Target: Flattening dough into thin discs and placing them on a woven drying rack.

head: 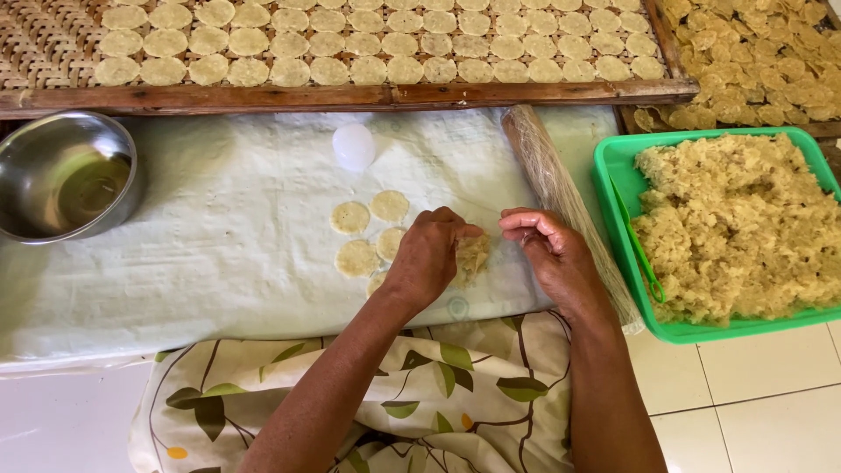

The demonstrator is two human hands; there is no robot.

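Left hand (427, 258) curls its fingers around a ragged lump of yellowish dough (471, 258), pressing it onto the pale cloth sheet (219, 236). We see our right hand (547, 245) just beside it, fingers loosely bent and empty (5 flattened dough discs (350, 217) lie left), near the plastic-wrapped rolling pin (552, 180).

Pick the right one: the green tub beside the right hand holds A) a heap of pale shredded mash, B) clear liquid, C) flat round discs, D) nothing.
A: the green tub is piled with pale shredded mash, while flat discs lie on the cloth by the left hand.
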